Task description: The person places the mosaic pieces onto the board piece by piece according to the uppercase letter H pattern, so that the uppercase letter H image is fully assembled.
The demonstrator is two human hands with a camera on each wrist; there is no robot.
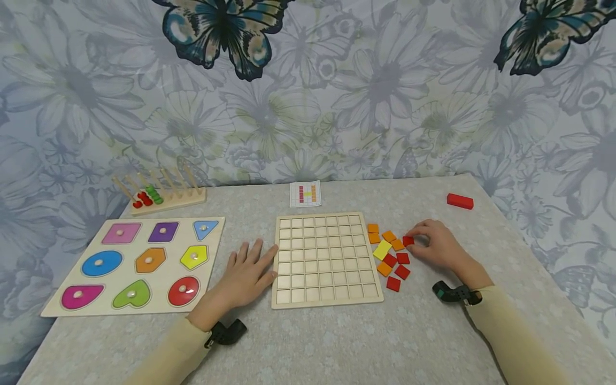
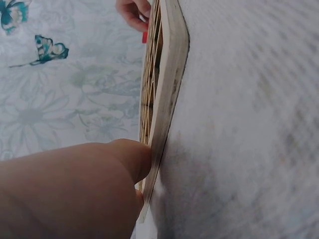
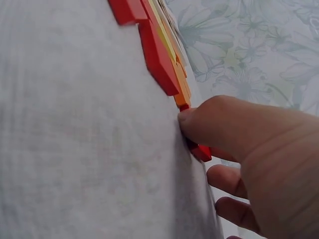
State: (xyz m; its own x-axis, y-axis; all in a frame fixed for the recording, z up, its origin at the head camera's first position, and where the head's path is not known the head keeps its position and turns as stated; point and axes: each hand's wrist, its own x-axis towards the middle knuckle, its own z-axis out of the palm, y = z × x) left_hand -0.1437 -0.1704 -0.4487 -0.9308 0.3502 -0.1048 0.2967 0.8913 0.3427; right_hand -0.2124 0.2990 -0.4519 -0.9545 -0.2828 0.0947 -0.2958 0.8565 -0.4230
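A square wooden grid board (image 1: 328, 305) lies flat in the middle of the table, its cells bare. My left hand (image 1: 246, 275) lies at its left edge with fingers spread, and in the left wrist view the thumb (image 2: 133, 157) touches the board's side. To the right of the board my right hand (image 1: 437, 247) pinches a red square tile (image 1: 407, 240) between thumb and fingers. The right wrist view has this tile (image 3: 202, 152) low over the cloth, partly hidden by the thumb. Loose beside it lie several orange tiles (image 1: 373, 228), red tiles (image 1: 393, 284) and yellow tiles (image 1: 382, 249).
A pattern card (image 1: 305, 194) lies behind the board. On the left is a shape puzzle (image 1: 161, 289) with knobbed pieces. Behind that stands a peg stand (image 1: 187, 201) with red and green beads. A red block (image 1: 460, 201) rests at the back right. A flowered curtain (image 1: 308, 107) hangs behind.
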